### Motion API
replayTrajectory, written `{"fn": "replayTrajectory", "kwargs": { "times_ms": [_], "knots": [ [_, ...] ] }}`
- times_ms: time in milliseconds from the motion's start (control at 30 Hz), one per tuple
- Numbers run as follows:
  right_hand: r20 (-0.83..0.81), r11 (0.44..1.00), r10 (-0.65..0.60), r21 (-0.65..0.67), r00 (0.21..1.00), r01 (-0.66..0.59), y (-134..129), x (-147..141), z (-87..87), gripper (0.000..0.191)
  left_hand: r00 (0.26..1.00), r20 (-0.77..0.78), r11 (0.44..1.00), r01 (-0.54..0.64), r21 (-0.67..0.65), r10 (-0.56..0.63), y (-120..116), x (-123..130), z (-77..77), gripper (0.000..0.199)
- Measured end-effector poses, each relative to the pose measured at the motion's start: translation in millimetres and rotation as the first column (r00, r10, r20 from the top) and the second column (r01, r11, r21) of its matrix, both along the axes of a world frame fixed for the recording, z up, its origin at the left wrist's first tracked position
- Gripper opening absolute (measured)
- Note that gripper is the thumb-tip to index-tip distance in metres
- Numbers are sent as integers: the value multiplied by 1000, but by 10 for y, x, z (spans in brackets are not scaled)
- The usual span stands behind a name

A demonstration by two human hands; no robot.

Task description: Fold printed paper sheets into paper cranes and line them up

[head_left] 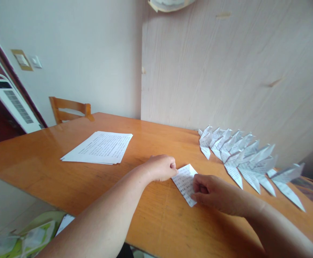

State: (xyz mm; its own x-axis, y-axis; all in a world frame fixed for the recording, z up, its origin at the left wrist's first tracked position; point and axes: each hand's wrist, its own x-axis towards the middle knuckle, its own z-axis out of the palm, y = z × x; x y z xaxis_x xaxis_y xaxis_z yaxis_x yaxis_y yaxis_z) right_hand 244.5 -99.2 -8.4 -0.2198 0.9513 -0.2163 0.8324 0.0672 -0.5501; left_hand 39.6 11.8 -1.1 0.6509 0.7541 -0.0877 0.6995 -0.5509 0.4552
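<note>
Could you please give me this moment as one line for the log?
left hand: at folded sheet, left corner; right hand: on its right side; paper stack: flat on table, left; folded figures: right

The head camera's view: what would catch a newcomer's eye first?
Probably the pointed, folded papers lined up on the right side of the wooden table. Next, perhaps, the small printed sheet nearer the viewer, between the left hand and right hand. Farther left lies a stack of printed pages.
</note>
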Motion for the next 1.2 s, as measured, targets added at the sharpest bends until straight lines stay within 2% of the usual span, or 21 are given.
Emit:
{"fn": "replayTrajectory", "kwargs": {
  "times_ms": [200,300,400,467,533,700,867,1033,1200],
  "knots": [
    [-13,995,-56,83,998,57,24,-7,-21,7,998,51,998,26,51,-28,-62,18,0,19],
    [-91,986,-116,110,989,125,59,-14,-48,6,981,134,981,119,156,-140,-132,32,29,19],
    [-229,967,-243,25,943,255,101,-14,-71,9,952,137,947,243,212,-275,-210,59,44,35],
    [-305,930,-351,-2,885,368,130,-1,-77,10,941,101,928,296,225,-324,-256,81,37,51],
    [-365,880,-431,30,825,473,155,28,-74,10,934,68,913,325,245,-351,-292,102,15,63],
    [-469,749,-552,86,690,657,185,116,-19,15,929,23,896,349,275,-369,-332,122,-53,79],
    [-466,698,-591,114,659,707,181,129,59,15,924,5,898,370,237,-382,-345,101,-36,66],
    [-453,702,-587,129,671,701,184,126,61,19,908,-21,884,412,219,-418,-320,49,41,44],
    [-415,718,-565,177,713,673,209,160,-15,20,916,-23,881,392,263,-401,-235,-36,76,46]
  ]
}}
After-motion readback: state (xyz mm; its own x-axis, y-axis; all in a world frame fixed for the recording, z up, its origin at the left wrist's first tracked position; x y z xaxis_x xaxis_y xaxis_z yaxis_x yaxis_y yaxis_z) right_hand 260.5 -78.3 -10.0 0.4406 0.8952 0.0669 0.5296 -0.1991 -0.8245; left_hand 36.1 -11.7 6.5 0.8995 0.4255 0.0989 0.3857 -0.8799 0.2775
